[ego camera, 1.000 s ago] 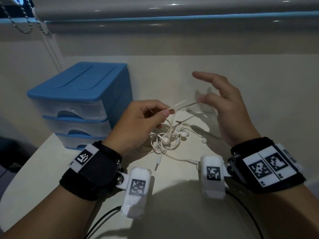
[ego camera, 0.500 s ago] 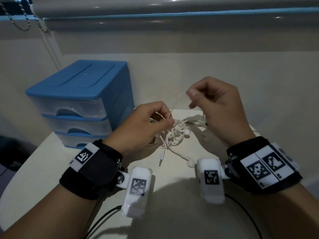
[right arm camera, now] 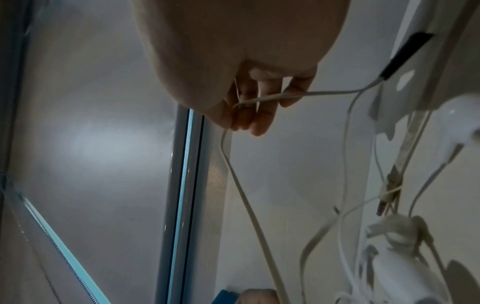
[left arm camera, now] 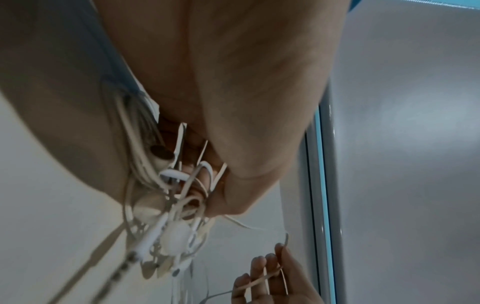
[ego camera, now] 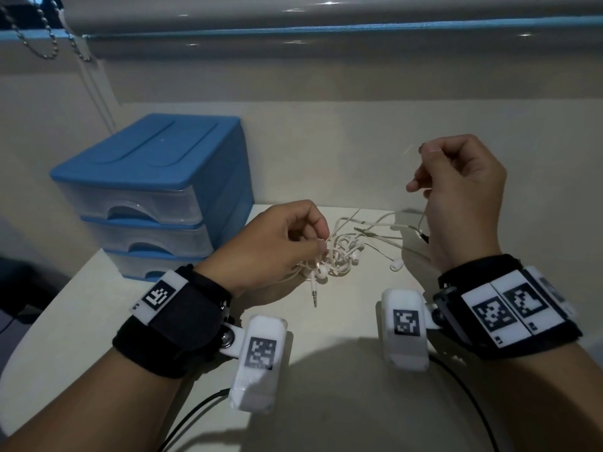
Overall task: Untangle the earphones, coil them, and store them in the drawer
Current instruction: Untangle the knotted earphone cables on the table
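Observation:
A knot of white earphones (ego camera: 339, 256) lies on the pale table (ego camera: 326, 402) between my hands, its plug (ego camera: 314, 293) pointing toward me. My left hand (ego camera: 280, 243) pinches the tangle (left arm camera: 176, 222) from its left side, fingers curled around several strands. My right hand (ego camera: 456, 187) is raised above the table to the right, fingers curled round one cable strand (right arm camera: 272, 96) that runs down to the knot. One earbud (ego camera: 396, 265) lies loose near the right wrist. The blue drawer unit (ego camera: 156, 194) stands at the left, all three drawers closed.
A wall rises just behind the table. A roller blind with a blue edge (ego camera: 326, 27) and a bead chain (ego camera: 49, 44) hangs above. Black wrist-camera cables (ego camera: 195, 412) trail over the near table edge.
My right hand closed on a cable strand, then drew it up and to the right away from the knot. My left hand stayed on the tangle, which spread out on the table.

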The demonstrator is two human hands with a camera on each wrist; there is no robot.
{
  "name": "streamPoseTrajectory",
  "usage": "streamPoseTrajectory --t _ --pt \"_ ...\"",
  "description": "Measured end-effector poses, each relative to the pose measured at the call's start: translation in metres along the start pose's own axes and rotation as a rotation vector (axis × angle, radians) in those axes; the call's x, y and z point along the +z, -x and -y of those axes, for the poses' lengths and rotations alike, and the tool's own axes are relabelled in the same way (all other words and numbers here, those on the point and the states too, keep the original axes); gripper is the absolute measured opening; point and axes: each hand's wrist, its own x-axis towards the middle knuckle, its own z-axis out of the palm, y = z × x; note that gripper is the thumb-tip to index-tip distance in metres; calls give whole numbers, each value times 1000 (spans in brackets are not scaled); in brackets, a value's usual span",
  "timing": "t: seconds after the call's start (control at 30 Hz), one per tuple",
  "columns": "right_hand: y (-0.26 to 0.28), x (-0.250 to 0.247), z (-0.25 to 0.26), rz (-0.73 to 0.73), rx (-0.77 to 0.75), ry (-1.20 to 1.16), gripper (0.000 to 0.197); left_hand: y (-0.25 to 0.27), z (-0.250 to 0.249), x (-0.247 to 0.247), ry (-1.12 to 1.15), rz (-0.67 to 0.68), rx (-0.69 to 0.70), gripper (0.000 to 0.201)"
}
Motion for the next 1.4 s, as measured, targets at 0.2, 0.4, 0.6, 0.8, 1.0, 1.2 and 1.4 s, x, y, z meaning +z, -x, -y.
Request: streamPoseTrajectory --t 0.2,0.4,0.6,0.8,1.0,1.2,1.4 --pt "4 2 -2 203 54 144 29 -1 3 0 4 -16 -11 5" --pt "14 4 8 671 -135 226 33 1 3 0 6 -3 2 5" --pt "21 7 -2 894 -13 345 16 1 1 1 -4 -21 36 4" --pt "19 5 1 825 -89 398 8 0 1 1 40 -26 30 5" --pt "15 8 -2 601 -164 310 11 0 -2 1 111 39 -3 13" --pt "12 9 -6 519 -130 252 8 1 -3 2 166 49 -52 14" --pt "10 5 -1 416 -88 197 9 1 -2 -1 9 37 -71 16"
